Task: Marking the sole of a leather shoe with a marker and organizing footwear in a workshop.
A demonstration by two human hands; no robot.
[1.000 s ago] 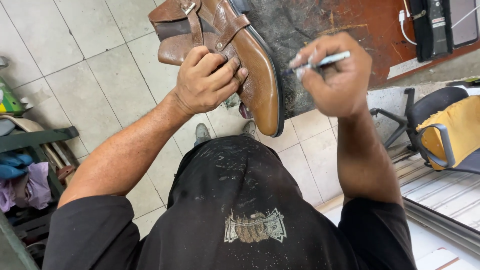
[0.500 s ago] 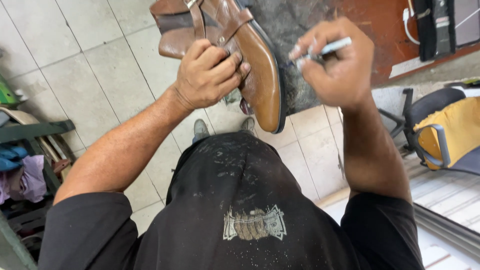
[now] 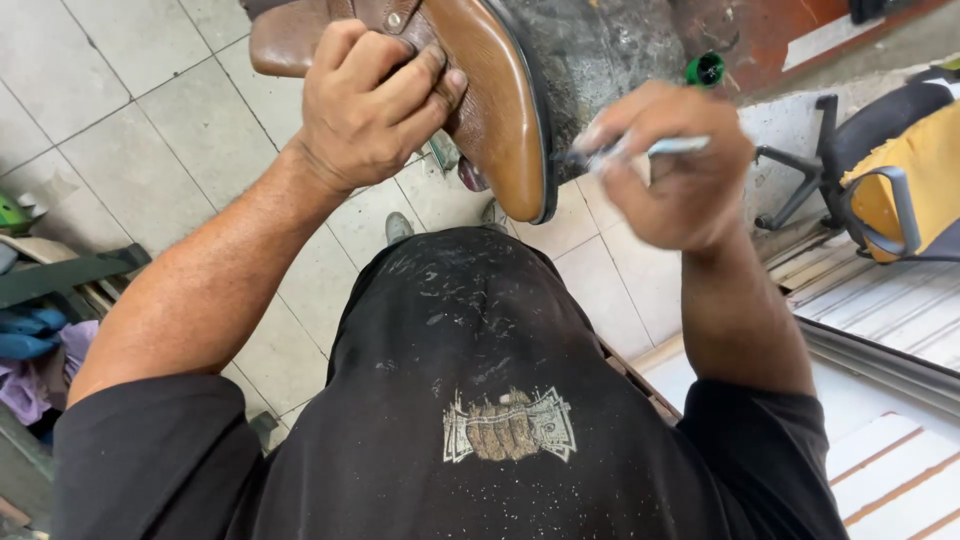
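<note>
Fingers of the left hand [image 3: 368, 105] clamp a brown leather boot [image 3: 480, 90], held sole-up above the tiled floor [image 3: 120, 130]; beside its sole edge, the right hand [image 3: 675, 170] grips a slim pen-like tool [image 3: 640, 150].

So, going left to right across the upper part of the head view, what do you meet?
Left hand gripping the brown boot → right hand holding a pen-like tool → office chair with yellow backrest.
</note>
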